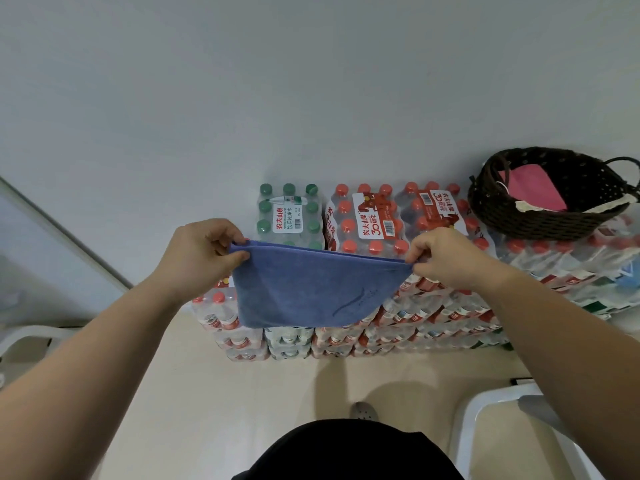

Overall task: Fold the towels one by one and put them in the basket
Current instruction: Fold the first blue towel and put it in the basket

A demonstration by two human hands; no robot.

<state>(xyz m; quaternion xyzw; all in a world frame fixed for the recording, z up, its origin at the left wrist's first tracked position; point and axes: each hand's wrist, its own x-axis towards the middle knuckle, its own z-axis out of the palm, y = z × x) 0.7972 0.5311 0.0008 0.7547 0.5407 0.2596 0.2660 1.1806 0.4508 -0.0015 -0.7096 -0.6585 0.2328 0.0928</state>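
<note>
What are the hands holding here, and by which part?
Both hold the blue towel by its top corners: left hand pinches the left corner, right hand the right.

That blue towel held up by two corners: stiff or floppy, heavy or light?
Probably floppy: the blue towel hangs limp between the left hand and right hand, its lower edge drooping unevenly. Likely light, since fingertip pinches at the top corners carry it. Its fuzzy surface seems unlikely to slip.
</note>
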